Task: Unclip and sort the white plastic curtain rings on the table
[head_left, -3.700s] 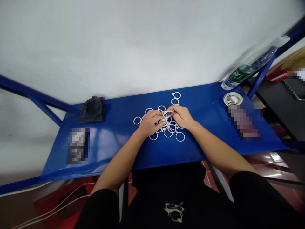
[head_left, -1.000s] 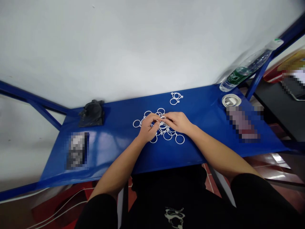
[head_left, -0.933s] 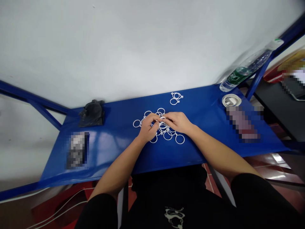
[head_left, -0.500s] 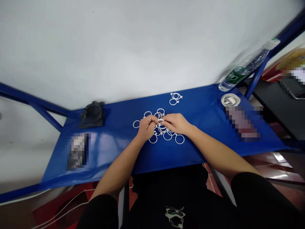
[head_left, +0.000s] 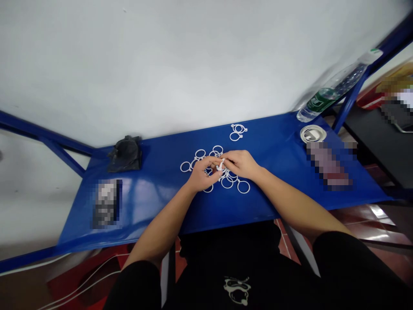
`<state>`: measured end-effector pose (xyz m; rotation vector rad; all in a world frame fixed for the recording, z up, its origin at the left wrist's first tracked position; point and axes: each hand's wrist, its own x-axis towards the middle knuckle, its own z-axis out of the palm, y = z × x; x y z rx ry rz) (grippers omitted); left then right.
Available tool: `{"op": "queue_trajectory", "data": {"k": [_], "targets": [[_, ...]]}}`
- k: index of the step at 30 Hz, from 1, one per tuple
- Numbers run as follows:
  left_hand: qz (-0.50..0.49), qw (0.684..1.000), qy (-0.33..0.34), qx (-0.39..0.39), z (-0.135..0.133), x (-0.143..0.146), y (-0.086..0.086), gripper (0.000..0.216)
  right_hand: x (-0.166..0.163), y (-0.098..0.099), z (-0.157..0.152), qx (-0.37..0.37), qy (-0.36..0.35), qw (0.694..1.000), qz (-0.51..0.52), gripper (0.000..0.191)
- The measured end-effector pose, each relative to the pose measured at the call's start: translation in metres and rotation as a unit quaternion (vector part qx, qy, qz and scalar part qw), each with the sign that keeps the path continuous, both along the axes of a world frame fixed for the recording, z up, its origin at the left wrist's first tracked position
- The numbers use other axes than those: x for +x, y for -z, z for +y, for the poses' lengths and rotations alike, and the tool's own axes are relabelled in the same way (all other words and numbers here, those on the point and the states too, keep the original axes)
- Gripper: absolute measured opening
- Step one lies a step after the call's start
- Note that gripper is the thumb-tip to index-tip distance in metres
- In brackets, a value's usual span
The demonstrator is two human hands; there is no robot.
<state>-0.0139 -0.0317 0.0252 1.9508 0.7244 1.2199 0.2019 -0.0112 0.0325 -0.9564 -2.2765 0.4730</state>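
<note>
Several thin white rings (head_left: 243,187) lie scattered in the middle of a blue metal shelf (head_left: 155,189). Above that heap, my left hand (head_left: 201,174) and my right hand (head_left: 241,164) meet fingertip to fingertip. Together they pinch a small white ring (head_left: 221,165) between them, fingers closed on it. A separate little cluster of linked rings (head_left: 237,131) rests farther back near the wall.
A crumpled black bag (head_left: 125,153) sits at the back left, with a blurred dark object (head_left: 106,203) in front of it. At the right are a coiled white cable (head_left: 312,134), a blurred object (head_left: 327,163) and a lying plastic bottle (head_left: 335,90). A white wall stands behind.
Both hands have stayed over the heap, working rings between the fingertips. The linked cluster at the back has shifted slightly since the oldest frame.
</note>
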Motion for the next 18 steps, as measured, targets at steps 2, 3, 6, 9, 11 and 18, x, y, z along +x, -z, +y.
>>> {"op": "queue_trajectory", "data": {"k": [2,3,6,9,11,18], "targets": [[0.012,1.0,-0.001,0.003,-0.001,0.0024,0.0018,0.032,0.0004,0.0021,0.0007,0.003,0.012,1.0,-0.001,0.036],[0.018,1.0,-0.011,0.005,-0.0013,0.0036,0.0022,0.028,0.0005,0.0032,0.0009,0.006,0.016,1.0,-0.003,0.036],[0.025,0.998,-0.049,0.01,-0.001,0.005,0.0006,0.012,0.0,0.005,0.0008,0.006,0.024,1.0,-0.001,0.035],[0.016,0.998,-0.062,0.008,0.0011,0.0029,-0.0025,0.014,-0.0007,0.0048,0.0001,0.001,0.032,0.999,0.016,0.033],[0.006,0.999,-0.049,0.014,0.0028,0.0005,-0.0038,0.016,-0.0008,0.0046,-0.0001,0.001,0.033,0.999,0.021,0.033],[-0.003,0.999,-0.028,0.031,0.0049,-0.003,-0.003,0.025,-0.001,0.0036,0.0003,0.006,0.025,0.999,0.019,0.033]]}}
